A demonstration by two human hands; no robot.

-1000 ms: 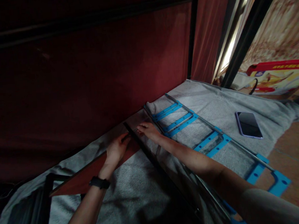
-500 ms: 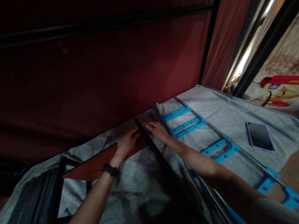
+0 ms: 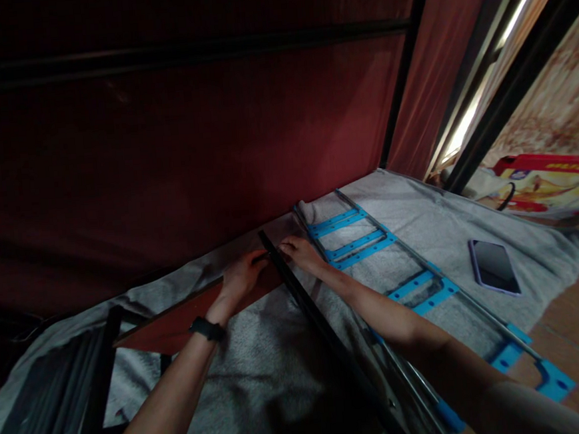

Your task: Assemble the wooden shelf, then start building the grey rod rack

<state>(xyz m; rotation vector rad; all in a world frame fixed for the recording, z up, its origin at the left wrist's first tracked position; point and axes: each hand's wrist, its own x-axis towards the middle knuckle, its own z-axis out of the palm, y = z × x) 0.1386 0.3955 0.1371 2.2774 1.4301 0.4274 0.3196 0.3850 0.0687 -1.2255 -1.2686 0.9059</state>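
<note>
Black bar (image 3: 303, 299) slants over the grey blanket (image 3: 261, 366), its far end between my curled left hand (image 3: 241, 274) and my right hand (image 3: 300, 253), fingers drawn narrow; I can't tell what either grips. Soft cloth underneath could let the bar roll and knock the brown board (image 3: 170, 323). Yellow lettering on the red-edged box (image 3: 552, 186) is too blurred to read.

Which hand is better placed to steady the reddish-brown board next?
Probably the left hand: it lies over the reddish-brown board, on that side of the black bar. The right hand is across the bar, nearer the blue-slatted metal rack.
</note>
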